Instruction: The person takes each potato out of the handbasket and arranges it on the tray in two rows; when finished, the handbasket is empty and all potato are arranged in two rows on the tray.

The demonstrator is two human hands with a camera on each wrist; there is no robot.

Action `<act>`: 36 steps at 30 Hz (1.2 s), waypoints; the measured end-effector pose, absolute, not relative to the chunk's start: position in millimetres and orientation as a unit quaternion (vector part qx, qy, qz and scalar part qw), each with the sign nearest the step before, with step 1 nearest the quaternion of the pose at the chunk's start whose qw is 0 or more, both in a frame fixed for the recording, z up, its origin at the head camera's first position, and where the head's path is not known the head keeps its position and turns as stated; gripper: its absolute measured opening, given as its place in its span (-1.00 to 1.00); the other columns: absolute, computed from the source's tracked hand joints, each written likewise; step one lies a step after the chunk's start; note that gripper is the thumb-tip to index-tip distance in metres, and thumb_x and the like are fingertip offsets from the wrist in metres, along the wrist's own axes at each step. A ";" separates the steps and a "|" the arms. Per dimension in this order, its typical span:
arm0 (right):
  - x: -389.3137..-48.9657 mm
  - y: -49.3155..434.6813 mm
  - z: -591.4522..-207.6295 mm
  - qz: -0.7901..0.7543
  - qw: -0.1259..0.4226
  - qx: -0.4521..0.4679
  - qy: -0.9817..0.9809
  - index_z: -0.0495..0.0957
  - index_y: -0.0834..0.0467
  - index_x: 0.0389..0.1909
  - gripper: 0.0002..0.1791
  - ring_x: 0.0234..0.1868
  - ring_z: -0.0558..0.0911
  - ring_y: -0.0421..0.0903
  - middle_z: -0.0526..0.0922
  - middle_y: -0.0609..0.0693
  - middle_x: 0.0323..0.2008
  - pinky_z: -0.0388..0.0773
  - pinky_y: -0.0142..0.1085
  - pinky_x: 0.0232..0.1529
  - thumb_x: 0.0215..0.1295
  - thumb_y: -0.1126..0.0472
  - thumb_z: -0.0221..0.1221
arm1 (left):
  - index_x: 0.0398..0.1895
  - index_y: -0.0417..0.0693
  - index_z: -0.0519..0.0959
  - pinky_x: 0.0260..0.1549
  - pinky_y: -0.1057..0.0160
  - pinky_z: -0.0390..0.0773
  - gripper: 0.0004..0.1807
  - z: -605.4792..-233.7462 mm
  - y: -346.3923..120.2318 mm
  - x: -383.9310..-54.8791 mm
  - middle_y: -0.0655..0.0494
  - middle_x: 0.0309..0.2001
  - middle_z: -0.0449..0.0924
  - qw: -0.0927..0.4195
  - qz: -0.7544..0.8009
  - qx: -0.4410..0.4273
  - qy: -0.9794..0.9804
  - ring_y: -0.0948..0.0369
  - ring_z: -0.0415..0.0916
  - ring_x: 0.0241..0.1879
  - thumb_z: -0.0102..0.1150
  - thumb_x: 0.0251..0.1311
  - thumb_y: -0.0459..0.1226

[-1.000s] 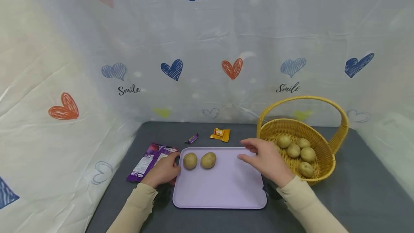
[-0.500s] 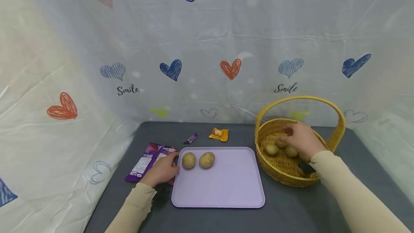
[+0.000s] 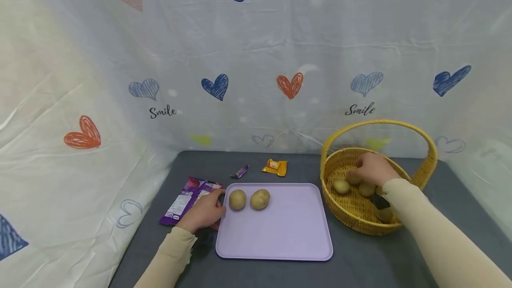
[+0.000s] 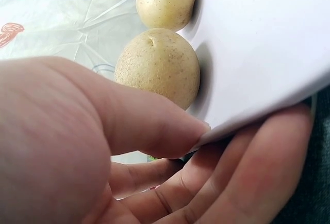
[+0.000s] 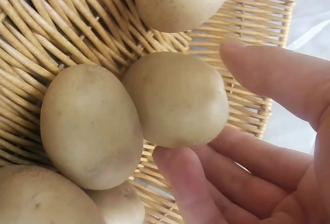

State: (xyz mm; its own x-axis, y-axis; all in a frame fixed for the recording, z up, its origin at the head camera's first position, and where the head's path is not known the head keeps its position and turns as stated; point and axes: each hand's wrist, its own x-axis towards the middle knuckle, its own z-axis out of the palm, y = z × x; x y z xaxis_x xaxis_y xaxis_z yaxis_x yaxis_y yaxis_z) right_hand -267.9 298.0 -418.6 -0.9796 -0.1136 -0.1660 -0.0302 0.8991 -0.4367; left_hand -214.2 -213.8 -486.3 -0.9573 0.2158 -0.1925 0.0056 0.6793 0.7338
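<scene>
My left hand (image 3: 205, 211) grips the left edge of the pale purple tray (image 3: 276, 232); in the left wrist view the thumb lies at the rim and the fingers curl underneath. Two potatoes, a left one (image 3: 238, 200) and a right one (image 3: 260, 199), sit side by side near the tray's upper left corner. Inside the yellow wicker basket (image 3: 346, 217) is my right hand (image 3: 375, 170). Its fingertips meet the lower side of a potato (image 5: 178, 100), while the thumb stands apart from it. Several more potatoes surround that one, including an oval potato (image 5: 93, 126) pressed against it.
A purple snack packet (image 3: 186, 201) lies beside my left hand. Behind the tray are a small purple wrapped candy (image 3: 240, 172) and an orange packet (image 3: 274, 167). The basket's tall handle (image 3: 380, 122) arches over its opening. A heart-printed curtain (image 3: 256, 57) hangs behind the grey table (image 3: 280, 274).
My right hand has moved from above the tray's right side into the basket, over the potatoes. The left hand keeps its place at the tray's edge.
</scene>
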 end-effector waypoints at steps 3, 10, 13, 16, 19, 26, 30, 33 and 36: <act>-270.2 297.8 -420.6 -0.222 0.106 -0.035 0.969 0.70 0.33 -0.24 -0.56 -0.31 0.66 0.15 0.71 0.29 -0.30 0.66 -0.03 -0.26 0.38 -0.05 0.36 | 0.53 -0.24 0.39 -0.68 0.15 0.72 -0.35 -486.7 -212.2 -213.8 -0.01 -0.44 0.54 0.134 0.394 0.063 0.907 0.16 0.64 -0.69 0.20 0.36 -0.43; -272.4 298.1 -422.4 -0.227 0.109 -0.043 0.967 0.21 -0.07 -0.74 -0.42 -0.60 0.07 -0.21 0.09 -0.19 -0.70 0.13 -0.31 -0.52 0.31 0.02 0.39 | 0.53 -0.24 0.39 -0.69 0.15 0.71 -0.34 -488.1 -210.4 -214.0 0.00 -0.44 0.53 0.133 0.389 0.065 0.909 0.17 0.65 -0.70 0.21 0.35 -0.42; -271.5 298.2 -423.4 -0.229 0.106 -0.045 0.967 0.20 -0.07 -0.74 -0.41 -0.60 0.06 -0.21 0.08 -0.19 -0.69 0.13 -0.31 -0.52 0.29 0.03 0.41 | 0.54 -0.24 0.38 -0.68 0.15 0.71 -0.33 -488.5 -210.3 -213.7 0.00 -0.43 0.54 0.133 0.389 0.065 0.909 0.17 0.65 -0.70 0.21 0.34 -0.42; -270.0 298.7 -425.5 -0.236 0.104 -0.046 0.965 0.19 -0.08 -0.73 -0.39 -0.60 0.04 -0.21 0.05 -0.20 -0.69 0.11 -0.31 -0.53 0.27 0.04 0.43 | 0.54 -0.25 0.38 -0.69 0.15 0.71 -0.33 -489.4 -210.5 -213.3 0.00 -0.44 0.54 0.135 0.386 0.065 0.910 0.16 0.65 -0.70 0.21 0.34 -0.42; -267.4 299.0 -426.3 -0.241 0.100 -0.041 0.965 0.21 -0.05 -0.71 -0.41 -0.60 0.07 -0.19 0.07 -0.18 -0.68 0.13 -0.30 -0.53 0.24 0.04 0.45 | 0.53 -0.26 0.38 -0.69 0.15 0.71 -0.33 -489.5 -210.3 -213.2 0.01 -0.44 0.55 0.136 0.384 0.064 0.911 0.16 0.65 -0.70 0.22 0.34 -0.42; -257.7 297.3 -417.9 -0.227 0.056 -0.049 0.971 0.75 0.37 0.03 -0.45 0.04 0.72 0.37 0.77 0.39 0.03 0.68 0.23 0.06 0.24 -0.01 0.46 | 0.53 -0.26 0.38 -0.68 0.15 0.72 -0.33 -488.5 -210.1 -214.6 -0.01 -0.44 0.55 0.135 0.390 0.059 0.909 0.16 0.64 -0.69 0.19 0.34 -0.43; -248.0 291.3 -410.9 -0.243 0.034 -0.055 0.968 0.69 0.36 0.23 -0.35 0.21 0.68 0.38 0.74 0.36 0.18 0.61 0.31 0.22 0.29 -0.04 0.45 | 0.54 -0.27 0.37 -0.69 0.15 0.72 -0.34 -489.6 -211.1 -215.8 -0.01 -0.44 0.54 0.134 0.392 0.061 0.908 0.16 0.64 -0.70 0.17 0.35 -0.43; -235.9 282.8 -404.8 -0.265 0.009 -0.059 0.962 0.70 0.29 0.24 -0.37 0.17 0.72 0.28 0.79 0.27 0.13 0.62 0.26 0.20 0.32 -0.07 0.45 | 0.54 -0.28 0.37 -0.69 0.15 0.71 -0.34 -490.3 -212.2 -216.3 -0.01 -0.45 0.54 0.132 0.392 0.063 0.908 0.16 0.63 -0.71 0.16 0.35 -0.43; -221.0 270.2 -399.3 -0.288 -0.015 -0.066 0.955 0.71 0.22 0.25 -0.40 0.12 0.76 0.20 0.82 0.20 0.09 0.68 0.19 0.15 0.34 -0.08 0.45 | 0.53 -0.29 0.37 -0.69 0.15 0.71 -0.34 -488.3 -213.5 -216.5 -0.01 -0.46 0.55 0.130 0.390 0.063 0.909 0.16 0.63 -0.71 0.16 0.35 -0.44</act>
